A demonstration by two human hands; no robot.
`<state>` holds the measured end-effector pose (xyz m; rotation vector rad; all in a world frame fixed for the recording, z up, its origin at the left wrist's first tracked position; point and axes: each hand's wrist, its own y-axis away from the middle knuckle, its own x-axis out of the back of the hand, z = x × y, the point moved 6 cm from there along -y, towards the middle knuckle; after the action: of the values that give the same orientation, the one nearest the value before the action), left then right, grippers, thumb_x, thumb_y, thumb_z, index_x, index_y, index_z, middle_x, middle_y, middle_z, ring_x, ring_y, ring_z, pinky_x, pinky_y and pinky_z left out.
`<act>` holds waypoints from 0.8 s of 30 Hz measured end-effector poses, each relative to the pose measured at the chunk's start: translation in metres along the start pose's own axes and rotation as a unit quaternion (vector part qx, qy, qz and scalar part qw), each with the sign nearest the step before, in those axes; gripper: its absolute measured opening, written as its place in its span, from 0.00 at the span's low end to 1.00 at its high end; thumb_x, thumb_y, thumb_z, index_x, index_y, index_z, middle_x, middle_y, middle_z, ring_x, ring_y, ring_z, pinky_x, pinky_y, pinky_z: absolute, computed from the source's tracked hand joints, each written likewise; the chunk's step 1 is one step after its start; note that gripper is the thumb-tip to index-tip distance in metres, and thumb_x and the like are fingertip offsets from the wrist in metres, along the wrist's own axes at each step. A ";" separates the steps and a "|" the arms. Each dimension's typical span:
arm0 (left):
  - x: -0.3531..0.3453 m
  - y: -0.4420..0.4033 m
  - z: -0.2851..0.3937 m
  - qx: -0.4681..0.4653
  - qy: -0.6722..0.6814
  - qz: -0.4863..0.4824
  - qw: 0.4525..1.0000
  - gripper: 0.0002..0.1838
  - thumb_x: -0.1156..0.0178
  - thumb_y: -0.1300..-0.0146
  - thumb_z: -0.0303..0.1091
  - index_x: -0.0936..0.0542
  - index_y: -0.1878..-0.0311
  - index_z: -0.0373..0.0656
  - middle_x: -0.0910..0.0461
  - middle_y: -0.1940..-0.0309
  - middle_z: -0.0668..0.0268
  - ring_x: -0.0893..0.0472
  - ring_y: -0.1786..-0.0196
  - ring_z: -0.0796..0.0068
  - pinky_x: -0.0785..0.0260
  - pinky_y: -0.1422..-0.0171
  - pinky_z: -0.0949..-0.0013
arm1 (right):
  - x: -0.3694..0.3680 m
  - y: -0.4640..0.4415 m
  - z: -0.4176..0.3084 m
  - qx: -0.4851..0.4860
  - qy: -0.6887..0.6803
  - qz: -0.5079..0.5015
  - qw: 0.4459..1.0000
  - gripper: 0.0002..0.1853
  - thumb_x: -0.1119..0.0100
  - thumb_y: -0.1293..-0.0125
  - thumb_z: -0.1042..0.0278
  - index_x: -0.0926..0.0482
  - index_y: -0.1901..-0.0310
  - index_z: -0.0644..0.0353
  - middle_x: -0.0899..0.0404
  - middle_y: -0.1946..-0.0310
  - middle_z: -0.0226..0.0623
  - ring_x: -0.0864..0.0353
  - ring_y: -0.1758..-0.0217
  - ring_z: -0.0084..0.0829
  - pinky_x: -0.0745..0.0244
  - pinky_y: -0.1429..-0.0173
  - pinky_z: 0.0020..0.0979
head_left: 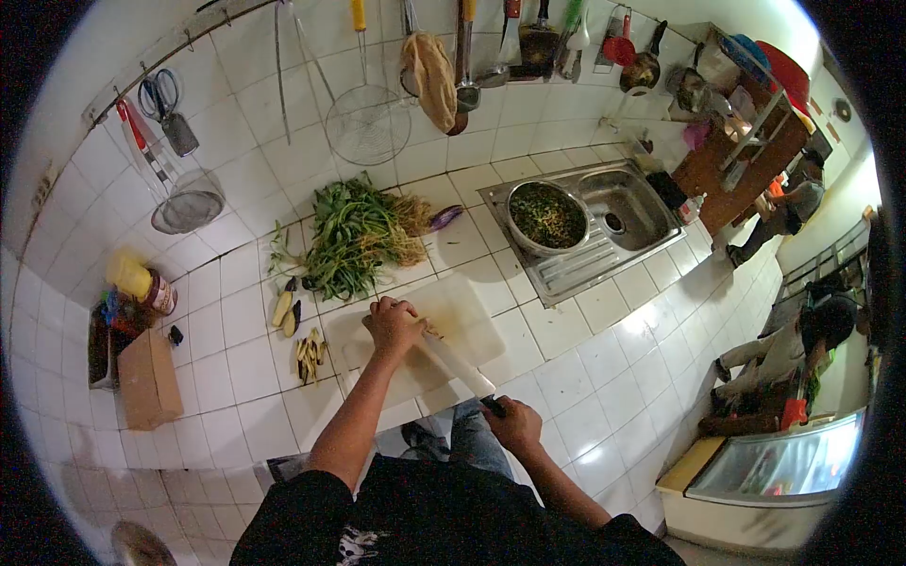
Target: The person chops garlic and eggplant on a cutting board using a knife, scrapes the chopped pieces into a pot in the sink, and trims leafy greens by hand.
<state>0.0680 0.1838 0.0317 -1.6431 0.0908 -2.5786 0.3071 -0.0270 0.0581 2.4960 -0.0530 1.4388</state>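
My right hand point(514, 424) grips the black handle of a kitchen knife point(455, 363), its broad blade slanting across the white cutting board point(477, 316). On the board, my left hand point(394, 327) is closed with fingers curled down, near the blade's tip. Small brownish bits show by its fingertips, but what lies under the fingers is hidden. Left of the board are partly peeled eggplants point(283, 304) and a pile of pale, dark-edged strips point(310, 356). Behind it lies a bunch of leafy greens point(344, 236) with roots, and a purple eggplant point(445, 218) beside the roots.
A pot of chopped greens point(547, 217) stands on the drainboard of the steel sink point(651, 203). A cardboard box point(151, 380) and a jar point(160, 292) are at far left. Strainers point(368, 124) and utensils hang on the wall. Two people point(802, 203) are at right, near a glass-topped case point(783, 462).
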 end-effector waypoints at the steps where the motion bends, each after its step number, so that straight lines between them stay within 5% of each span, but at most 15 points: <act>1: 0.002 0.000 -0.001 -0.018 0.022 0.018 0.999 0.14 0.23 0.57 0.49 0.16 0.71 0.56 0.26 0.58 0.72 0.29 0.46 0.62 0.39 0.46 0.50 | 0.000 0.000 0.002 -0.001 -0.001 -0.008 1.000 0.20 0.37 0.37 0.43 0.17 0.64 0.54 0.16 0.72 0.40 0.15 0.66 0.45 0.22 0.63 0.44; 11: 0.001 0.017 -0.041 0.030 0.047 -0.008 0.998 0.06 0.27 0.49 0.43 0.12 0.68 0.58 0.23 0.57 0.74 0.27 0.45 0.63 0.40 0.43 0.49 | -0.013 -0.001 -0.003 0.033 -0.023 -0.084 0.996 0.23 0.41 0.35 0.39 0.17 0.63 0.54 0.16 0.72 0.42 0.15 0.66 0.48 0.22 0.62 0.46; 19: -0.010 0.017 -0.026 -0.017 0.068 -0.081 0.994 0.06 0.32 0.46 0.41 0.11 0.64 0.65 0.22 0.56 0.73 0.27 0.46 0.64 0.34 0.41 0.47 | -0.007 -0.003 -0.006 0.013 0.013 -0.123 0.992 0.23 0.41 0.35 0.39 0.15 0.60 0.53 0.15 0.72 0.42 0.14 0.65 0.47 0.21 0.61 0.46; 24: -0.017 0.016 -0.016 -0.061 0.089 -0.086 0.990 0.08 0.30 0.47 0.43 0.11 0.63 0.61 0.20 0.59 0.69 0.25 0.48 0.61 0.32 0.42 0.50 | -0.013 -0.005 0.008 0.007 0.020 -0.119 0.993 0.22 0.40 0.36 0.40 0.15 0.59 0.54 0.15 0.71 0.42 0.14 0.65 0.46 0.21 0.62 0.45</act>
<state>0.0615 0.1696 0.0085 -1.5156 0.1246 -2.9004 0.3081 -0.0256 0.0419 2.3867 0.2536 1.3935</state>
